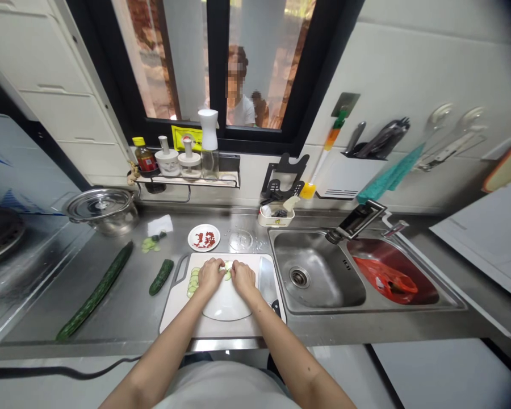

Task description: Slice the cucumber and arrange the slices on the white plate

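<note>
A white plate (227, 308) lies on the white cutting board (181, 309). Over its far part, my left hand (212, 276) and my right hand (243, 279) come close together with curled fingers. Pale green cucumber slices (227, 275) show between my fingertips, partly hidden by them. More cucumber slices (193, 283) lie in an overlapping row on the board, left of my left hand. A broad-bladed knife (266, 278) rests on the board to the right of my right hand, its black handle toward me.
A cut cucumber piece (160, 277) and a long cucumber (96, 292) lie left of the board. Behind it stands a small plate of chopped red pieces (204, 237). A double sink (323, 301) is on the right, with a red plastic bag (385, 281). A lidded pot (102, 213) stands back left.
</note>
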The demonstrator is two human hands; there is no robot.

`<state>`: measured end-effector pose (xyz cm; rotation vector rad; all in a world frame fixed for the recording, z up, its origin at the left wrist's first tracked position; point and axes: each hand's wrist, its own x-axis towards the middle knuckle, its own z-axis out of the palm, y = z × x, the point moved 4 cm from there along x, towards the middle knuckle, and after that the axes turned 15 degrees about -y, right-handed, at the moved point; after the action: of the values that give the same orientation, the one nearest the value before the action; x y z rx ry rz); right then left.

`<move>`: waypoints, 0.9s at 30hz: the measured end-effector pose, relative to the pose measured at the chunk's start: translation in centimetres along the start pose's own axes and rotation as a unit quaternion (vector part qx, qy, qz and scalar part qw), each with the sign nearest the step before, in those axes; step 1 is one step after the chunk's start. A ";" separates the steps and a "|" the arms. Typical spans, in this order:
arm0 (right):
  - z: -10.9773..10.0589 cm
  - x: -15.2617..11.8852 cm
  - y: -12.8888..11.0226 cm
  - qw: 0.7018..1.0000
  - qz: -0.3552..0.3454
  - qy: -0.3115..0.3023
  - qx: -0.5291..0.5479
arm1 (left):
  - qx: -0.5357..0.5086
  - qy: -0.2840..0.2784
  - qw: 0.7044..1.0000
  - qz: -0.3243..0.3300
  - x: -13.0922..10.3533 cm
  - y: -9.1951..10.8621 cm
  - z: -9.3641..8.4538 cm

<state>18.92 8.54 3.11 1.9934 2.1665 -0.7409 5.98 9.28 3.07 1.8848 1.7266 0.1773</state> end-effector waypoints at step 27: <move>-1.5 -7.6 3.8 0.962 -0.063 0.118 0.236 | -0.035 -0.011 0.991 -0.126 -12.8 -9.8 1.0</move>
<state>24.01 2.34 6.39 2.2763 2.4513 -1.1923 -4.12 -3.14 0.93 1.5965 1.8991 0.1178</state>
